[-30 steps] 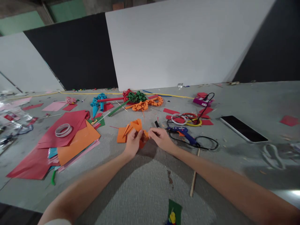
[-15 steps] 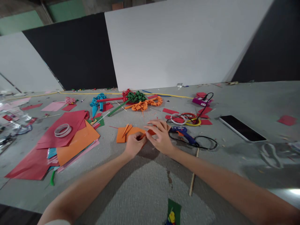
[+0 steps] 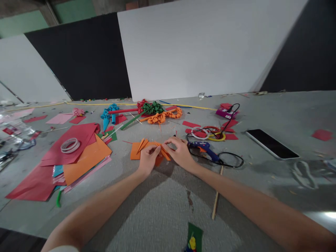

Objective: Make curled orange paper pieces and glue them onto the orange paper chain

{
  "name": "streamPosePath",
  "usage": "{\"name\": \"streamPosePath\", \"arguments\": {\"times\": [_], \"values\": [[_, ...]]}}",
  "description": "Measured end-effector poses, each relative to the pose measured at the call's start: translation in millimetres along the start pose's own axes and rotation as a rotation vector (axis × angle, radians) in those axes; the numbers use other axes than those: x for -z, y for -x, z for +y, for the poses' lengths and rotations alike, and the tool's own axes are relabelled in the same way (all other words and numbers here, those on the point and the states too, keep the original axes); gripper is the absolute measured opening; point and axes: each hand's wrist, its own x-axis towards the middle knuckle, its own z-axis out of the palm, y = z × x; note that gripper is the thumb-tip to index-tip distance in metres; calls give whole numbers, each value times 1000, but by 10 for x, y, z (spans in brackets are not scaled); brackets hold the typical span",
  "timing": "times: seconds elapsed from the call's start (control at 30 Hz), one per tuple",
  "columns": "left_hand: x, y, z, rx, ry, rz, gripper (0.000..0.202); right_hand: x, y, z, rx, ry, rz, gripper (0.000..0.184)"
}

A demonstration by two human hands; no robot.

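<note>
2 hands pinch creased orange paper on rough grey table

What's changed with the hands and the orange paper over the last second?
The right hand spread flat over the orange paper, then drew back to pinch it again. The left hand kept its grip throughout. Glue gun, phone and paper stack stayed put.

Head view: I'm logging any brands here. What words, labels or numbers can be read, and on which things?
None can be read.
Magenta box: white label, print too small.
Red tag on the clear packets: blurred.
Blue glue gun and phone: no visible text.
</note>
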Motion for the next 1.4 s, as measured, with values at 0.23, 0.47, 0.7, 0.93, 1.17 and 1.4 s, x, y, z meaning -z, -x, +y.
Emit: {"name": "streamPosePath", "arguments": {"times": [0.23, 0.47, 0.7, 0.93, 1.17, 1.4], "values": [[8, 17, -2, 27, -51, -39, 33, 24, -8, -33, 18, -80, -69, 15], [-1, 9, -10, 33, 30, -37, 33, 2, 13, -27, 45, -12, -27, 16], [-6, 2, -30, 35, -28, 16, 30, -4, 42, -24, 92, 24, -33, 12], [-2, 5, -65, -2, -96, 22, 28, -12, 45, -22, 135, 41, -36, 13], [17, -3, -33, -30, -95, 136, 35, -15, 26, 1, 29, -61, -67, 6], [19, -8, -34, 44, -67, 168, 37, -29, 74, 8, 250, 9, 31, 15]]}}
